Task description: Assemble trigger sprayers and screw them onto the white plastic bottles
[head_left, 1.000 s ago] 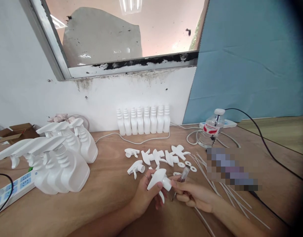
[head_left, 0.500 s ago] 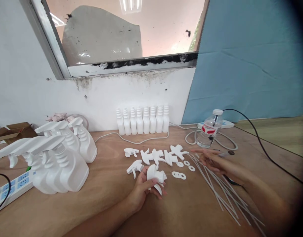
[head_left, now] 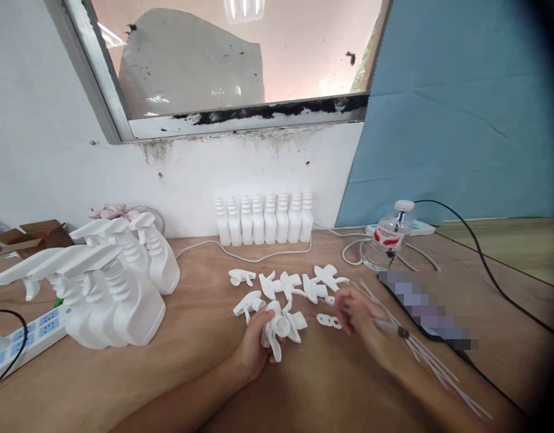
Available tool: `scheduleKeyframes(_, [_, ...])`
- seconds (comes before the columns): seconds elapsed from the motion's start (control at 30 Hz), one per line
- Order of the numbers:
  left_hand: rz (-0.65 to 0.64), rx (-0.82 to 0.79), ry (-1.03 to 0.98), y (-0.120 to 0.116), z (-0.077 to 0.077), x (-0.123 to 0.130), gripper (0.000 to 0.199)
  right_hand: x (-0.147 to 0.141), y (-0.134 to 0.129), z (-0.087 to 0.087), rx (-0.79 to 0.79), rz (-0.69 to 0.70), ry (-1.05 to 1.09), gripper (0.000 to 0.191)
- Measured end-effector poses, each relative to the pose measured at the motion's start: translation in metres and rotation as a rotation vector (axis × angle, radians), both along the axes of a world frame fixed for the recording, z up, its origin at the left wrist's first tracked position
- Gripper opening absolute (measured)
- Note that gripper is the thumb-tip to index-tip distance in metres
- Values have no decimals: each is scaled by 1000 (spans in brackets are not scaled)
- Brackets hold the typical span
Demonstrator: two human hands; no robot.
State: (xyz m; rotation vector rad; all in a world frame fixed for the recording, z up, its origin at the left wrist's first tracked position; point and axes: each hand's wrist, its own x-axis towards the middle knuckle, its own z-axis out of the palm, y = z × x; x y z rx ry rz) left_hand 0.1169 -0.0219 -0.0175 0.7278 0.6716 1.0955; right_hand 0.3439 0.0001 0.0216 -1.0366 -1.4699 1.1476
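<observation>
My left hand (head_left: 254,352) is closed around a white trigger spray head (head_left: 279,331), whose round collar opening is turned up toward me and its trigger points down. Right behind it another white spray head (head_left: 298,326) rests on the table. My right hand (head_left: 358,310) is over the small flat white washers (head_left: 324,320); its fingers are curled downward and blurred, and whether they pinch one is hidden. More loose spray heads (head_left: 286,284) lie beyond both hands. Thin white dip tubes (head_left: 439,367) are spread beneath and beside my right forearm.
Assembled white spray bottles (head_left: 141,313) stand at the left, beside a power strip (head_left: 37,334) and an open cardboard box (head_left: 37,236). Several capless white bottles (head_left: 270,222) line the wall. A water bottle (head_left: 387,240) and a phone (head_left: 425,307) with a cable are at the right.
My right hand has moved left and down from the tubes to the washers, uncovering the phone. The spray head in my left hand has turned so its opening faces me.
</observation>
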Motion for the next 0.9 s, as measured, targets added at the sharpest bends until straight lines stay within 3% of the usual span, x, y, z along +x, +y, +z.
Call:
scheduleKeyframes(0.13, [17,42,46,0,3,0,40,-33,-34,-14,322,104,-212,14])
scheduleKeyframes(0.27, [18,6,122,1,6,1,42,-43,-44,-17,468,163,-282,8])
scheduleKeyframes(0.37, [16,13,187,1,5,2,42,-45,-40,-16,528,208,-362,7])
scheduleKeyframes(0.5, [2,41,273,0,0,3,39,-45,-34,-9,572,226,-358,24])
scheduleKeyframes(0.67, [-19,113,353,0,-3,5,43,-43,-33,-2,564,320,-519,30])
scheduleKeyframes(0.9, [48,-9,206,2,2,1,37,-44,-36,-11,599,336,-565,21])
